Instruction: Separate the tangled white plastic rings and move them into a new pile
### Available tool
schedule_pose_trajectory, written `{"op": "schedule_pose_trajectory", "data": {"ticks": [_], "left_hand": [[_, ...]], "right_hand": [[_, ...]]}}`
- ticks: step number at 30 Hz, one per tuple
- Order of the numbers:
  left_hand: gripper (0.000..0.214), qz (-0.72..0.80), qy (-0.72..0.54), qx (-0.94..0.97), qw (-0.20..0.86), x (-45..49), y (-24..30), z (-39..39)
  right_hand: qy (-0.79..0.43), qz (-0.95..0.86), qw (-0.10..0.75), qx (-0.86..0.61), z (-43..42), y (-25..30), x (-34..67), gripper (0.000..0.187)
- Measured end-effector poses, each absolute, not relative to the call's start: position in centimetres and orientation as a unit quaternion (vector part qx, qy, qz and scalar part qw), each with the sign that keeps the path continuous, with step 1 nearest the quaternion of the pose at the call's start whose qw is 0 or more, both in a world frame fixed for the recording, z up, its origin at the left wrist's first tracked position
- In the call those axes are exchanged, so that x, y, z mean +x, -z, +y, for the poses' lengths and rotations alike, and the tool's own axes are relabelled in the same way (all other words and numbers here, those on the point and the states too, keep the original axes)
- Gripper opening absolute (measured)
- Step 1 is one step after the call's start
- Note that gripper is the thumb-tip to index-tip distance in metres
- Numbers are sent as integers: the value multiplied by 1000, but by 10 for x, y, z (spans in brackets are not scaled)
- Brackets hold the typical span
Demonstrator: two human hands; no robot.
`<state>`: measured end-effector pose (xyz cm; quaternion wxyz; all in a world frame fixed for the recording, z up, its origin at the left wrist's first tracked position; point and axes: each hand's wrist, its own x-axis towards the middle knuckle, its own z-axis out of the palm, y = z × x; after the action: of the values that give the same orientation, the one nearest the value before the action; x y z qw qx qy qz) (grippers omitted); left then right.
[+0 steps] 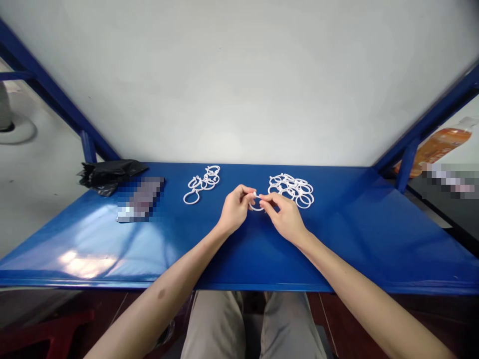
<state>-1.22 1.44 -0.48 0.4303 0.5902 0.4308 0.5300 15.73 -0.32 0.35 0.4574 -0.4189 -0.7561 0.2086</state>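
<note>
Above the middle of a blue table, both hands pinch one white plastic curtain ring (256, 209). My left hand (235, 207) is closed on its left side, close to a small knob at the top. From the right, my right hand (283, 212) grips the same ring between thumb and fingertips. My fingers hide parts of the ring, so I cannot tell whether it is fastened. Just beyond my right hand lies a pile of similar white rings (305, 201). A smaller group of white rings (191, 198) rests to the left of my left hand.
The blue table (337, 249) ends at a pale wall (239, 89). At its left are a black plastic bag (108, 174) and a blurred-out flat object (144, 199). Blue frame bars (407, 154) rise at both sides. An orange-labelled bottle (443, 144) is beyond the right bar.
</note>
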Motion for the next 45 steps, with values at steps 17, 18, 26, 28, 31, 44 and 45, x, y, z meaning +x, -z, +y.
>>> {"op": "schedule_pose_trajectory", "data": {"ticks": [17,18,26,28,31,44,45], "left_hand": [[32,685,-142,709,-95,-58,1,35],[31,676,-140,717,-93,-55,-1,34],[24,635,-213,740,-63,-45,-6,31],[20,616,-272,736,-67,-45,-6,32],[12,556,-357,748,-69,-44,-6,34],[11,348,-407,844,20,-14,2,15],[8,367,-423,828,34,-13,2,15]], "right_hand": [[-56,-584,503,-634,65,-2,244,24],[-47,-587,499,-636,67,-2,242,23],[-26,-654,440,-615,72,5,229,20],[-25,-652,440,-617,71,4,230,20],[-12,-647,454,-612,66,-1,231,22],[-429,-637,469,-435,28,0,167,30],[-422,-635,477,-436,28,1,167,29]]}}
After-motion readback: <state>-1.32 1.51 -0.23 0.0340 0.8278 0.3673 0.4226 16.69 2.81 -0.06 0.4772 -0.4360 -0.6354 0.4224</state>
